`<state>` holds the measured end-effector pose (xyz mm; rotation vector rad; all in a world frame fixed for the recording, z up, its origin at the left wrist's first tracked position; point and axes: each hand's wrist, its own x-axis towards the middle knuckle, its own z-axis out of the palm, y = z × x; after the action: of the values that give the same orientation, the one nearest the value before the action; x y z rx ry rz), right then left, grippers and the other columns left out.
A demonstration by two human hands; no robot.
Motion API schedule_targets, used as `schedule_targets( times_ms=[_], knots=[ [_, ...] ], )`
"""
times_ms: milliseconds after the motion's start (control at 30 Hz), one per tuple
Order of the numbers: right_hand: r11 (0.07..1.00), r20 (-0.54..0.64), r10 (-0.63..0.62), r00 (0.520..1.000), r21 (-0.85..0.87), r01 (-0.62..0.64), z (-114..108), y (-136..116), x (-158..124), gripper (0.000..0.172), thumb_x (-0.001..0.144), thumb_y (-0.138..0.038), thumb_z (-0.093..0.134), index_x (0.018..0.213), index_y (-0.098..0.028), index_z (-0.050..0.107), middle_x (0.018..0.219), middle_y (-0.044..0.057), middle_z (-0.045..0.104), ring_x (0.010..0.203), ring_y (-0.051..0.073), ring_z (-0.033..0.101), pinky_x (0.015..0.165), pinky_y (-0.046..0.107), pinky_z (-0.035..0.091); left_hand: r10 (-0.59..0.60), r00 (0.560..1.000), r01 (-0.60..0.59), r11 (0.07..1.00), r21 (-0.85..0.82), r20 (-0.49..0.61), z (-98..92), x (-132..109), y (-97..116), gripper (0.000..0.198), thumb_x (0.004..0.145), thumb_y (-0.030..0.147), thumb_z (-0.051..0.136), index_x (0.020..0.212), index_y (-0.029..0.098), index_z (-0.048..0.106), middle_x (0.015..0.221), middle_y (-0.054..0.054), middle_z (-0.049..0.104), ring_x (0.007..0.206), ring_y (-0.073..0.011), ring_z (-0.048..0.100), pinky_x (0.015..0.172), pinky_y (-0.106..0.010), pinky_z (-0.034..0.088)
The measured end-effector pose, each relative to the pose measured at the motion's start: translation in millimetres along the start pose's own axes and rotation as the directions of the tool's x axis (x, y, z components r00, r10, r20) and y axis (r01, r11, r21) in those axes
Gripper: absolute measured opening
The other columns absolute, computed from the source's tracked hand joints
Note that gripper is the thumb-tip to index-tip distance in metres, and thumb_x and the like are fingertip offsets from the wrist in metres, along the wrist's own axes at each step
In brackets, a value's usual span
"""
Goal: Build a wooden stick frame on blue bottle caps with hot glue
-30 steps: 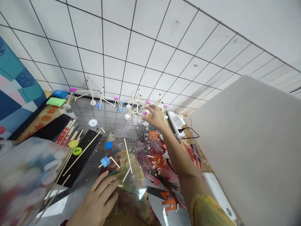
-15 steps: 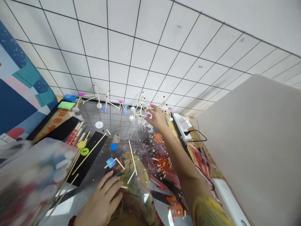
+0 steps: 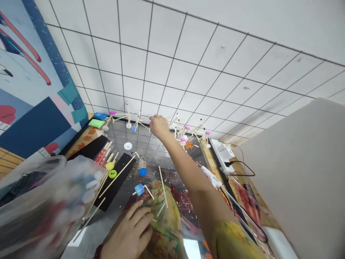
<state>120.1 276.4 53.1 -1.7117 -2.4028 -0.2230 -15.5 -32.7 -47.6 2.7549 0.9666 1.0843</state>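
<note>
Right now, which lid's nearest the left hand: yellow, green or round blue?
The round blue lid; the yellow lid and green lid lie farther from the left hand.

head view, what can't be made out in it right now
- Right hand: in the head view its own back hides part of the stick model behind it, so its grip is unclear.
- Left hand: whatever lies under its palm is hidden by the hand.
- Plastic bag: cloudy film and blur hide its exact contents.
- Pale scraps: too small to count, some possibly behind the right forearm.
- White case: cut off by the bottom edge.
</note>
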Motion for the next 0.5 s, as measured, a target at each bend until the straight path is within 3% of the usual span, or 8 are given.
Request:
schedule_targets(
  times_ms=[200, 500],
  knots=[
    [0.999, 0.019, 0.004, 1.000, -0.039, -0.003, 32.2, 0.9, 32.7, 0.027, 0.093, -0.023, 0.050, 0.106, -0.016, 0.073, 0.113, 0.018, 0.068, 0.108, 0.033, 0.057, 0.087, 0.043, 0.038, -0.082, 0.997, 0.082, 0.996, -0.018, -0.008, 11.6, -6.0, -0.9, 0.010, 0.090, 0.017, 0.060, 0.084, 0.021, 0.068, 0.106, -0.002, 0.070, 0.111, -0.0157, 0.060, 0.111, -0.042, 0.046],
    [1.000, -0.002, -0.004, 1.000, -0.029, 0.004, 44.5, 0.9, 43.4, 0.031, 0.093, -0.017, 0.045, 0.111, -0.014, 0.070, 0.114, 0.020, 0.068, 0.108, 0.032, 0.055, 0.088, 0.045, 0.032, -0.167, 0.984, 0.164, 0.984, -0.069, -0.054, 15.8, -6.6, -2.0, 0.026, 0.100, 0.027, 0.045, 0.107, 0.018, 0.068, 0.096, -0.003, 0.071, 0.104, -0.0139, 0.064, 0.108, -0.033, 0.051]
  ],
)
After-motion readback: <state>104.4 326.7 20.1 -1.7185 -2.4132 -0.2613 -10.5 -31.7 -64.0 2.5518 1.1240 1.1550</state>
